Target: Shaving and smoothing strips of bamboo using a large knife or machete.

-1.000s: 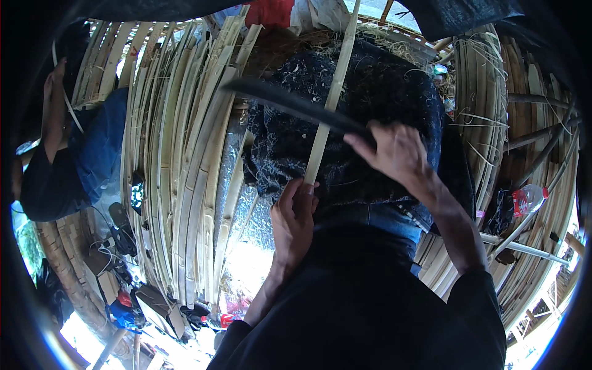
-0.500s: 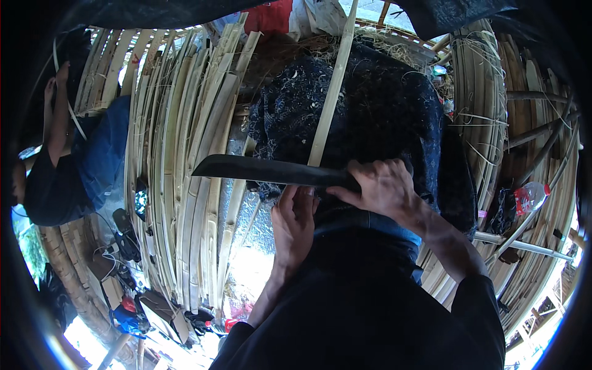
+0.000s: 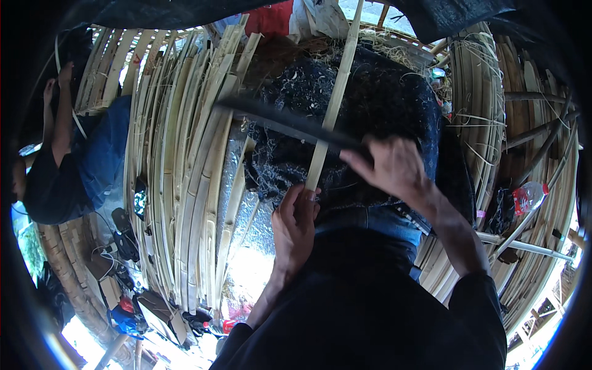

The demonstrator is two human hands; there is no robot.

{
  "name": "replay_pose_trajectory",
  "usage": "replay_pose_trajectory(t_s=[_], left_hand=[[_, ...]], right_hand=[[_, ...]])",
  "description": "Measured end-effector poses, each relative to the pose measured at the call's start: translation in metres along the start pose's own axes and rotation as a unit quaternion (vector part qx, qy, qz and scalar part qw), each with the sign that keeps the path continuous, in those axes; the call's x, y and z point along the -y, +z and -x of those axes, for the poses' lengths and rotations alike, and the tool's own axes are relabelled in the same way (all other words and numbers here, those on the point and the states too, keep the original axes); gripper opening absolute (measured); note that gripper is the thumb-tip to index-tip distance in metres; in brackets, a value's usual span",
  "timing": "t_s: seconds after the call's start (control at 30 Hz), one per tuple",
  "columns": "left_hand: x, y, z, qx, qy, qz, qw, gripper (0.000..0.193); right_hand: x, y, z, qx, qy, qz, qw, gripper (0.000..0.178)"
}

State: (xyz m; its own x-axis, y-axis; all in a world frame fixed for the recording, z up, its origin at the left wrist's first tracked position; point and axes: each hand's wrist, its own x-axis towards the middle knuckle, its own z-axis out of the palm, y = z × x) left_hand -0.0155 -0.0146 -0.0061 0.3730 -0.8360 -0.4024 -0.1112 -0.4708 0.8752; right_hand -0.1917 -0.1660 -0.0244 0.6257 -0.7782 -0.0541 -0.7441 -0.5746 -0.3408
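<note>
A long pale bamboo strip [image 3: 336,98] runs away from me over a dark patterned cloth [image 3: 382,98] spread across my lap and speckled with shavings. Its near end is pinched between the thumb and fingers of my left hand [image 3: 295,219]. My right hand [image 3: 394,168] is closed round the handle of a machete [image 3: 277,120], and its fingers hide most of the handle. The dark blade is smeared by motion and crosses over the strip, its tip pointing to the far left. Whether the blade touches the strip I cannot tell.
Many bamboo strips [image 3: 179,154] lie side by side to my left, and a tied bundle [image 3: 478,105] lies at right. Another person [image 3: 74,154] sits at far left, holding a thin strip. A plastic bottle [image 3: 531,197] lies right; a cardboard box [image 3: 163,314] stands lower left.
My right hand has moved the machete away from me along the strip, and the blade now slants with its tip farther off. My left hand stays nearly in place.
</note>
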Motion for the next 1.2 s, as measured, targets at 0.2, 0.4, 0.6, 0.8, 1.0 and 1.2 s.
replay_pose_trajectory(t_s=[0.2, 0.4, 0.6, 0.8, 1.0, 1.2], left_hand=[[-0.009, 0.001, -0.015, -0.020, 0.058, -0.027, 0.998, 0.019], [-0.003, 0.004, -0.018, -0.013, 0.064, -0.036, 0.997, 0.019], [0.012, 0.001, -0.009, -0.030, 0.037, -0.023, 0.999, 0.021], [0.025, -0.039, 0.048, -0.015, -0.136, -0.084, 0.987, 0.025], [0.030, -0.041, 0.029, 0.030, -0.122, 0.058, 0.990, 0.027], [0.026, -0.045, -0.002, 0.141, -0.089, 0.248, 0.954, 0.039]], right_hand=[[0.012, 0.005, 0.000, 0.009, -0.049, -0.003, 0.999, 0.057], [0.008, 0.008, -0.002, 0.008, -0.027, 0.020, 0.999, 0.058], [-0.001, 0.039, -0.003, -0.027, -0.077, 0.024, 0.996, 0.061], [-0.021, 0.044, -0.043, -0.021, 0.016, 0.025, 0.999, 0.063], [0.031, 0.054, -0.029, -0.006, -0.061, -0.029, 0.998, 0.064], [0.020, 0.039, -0.032, 0.044, 0.039, -0.099, 0.993, 0.061]])
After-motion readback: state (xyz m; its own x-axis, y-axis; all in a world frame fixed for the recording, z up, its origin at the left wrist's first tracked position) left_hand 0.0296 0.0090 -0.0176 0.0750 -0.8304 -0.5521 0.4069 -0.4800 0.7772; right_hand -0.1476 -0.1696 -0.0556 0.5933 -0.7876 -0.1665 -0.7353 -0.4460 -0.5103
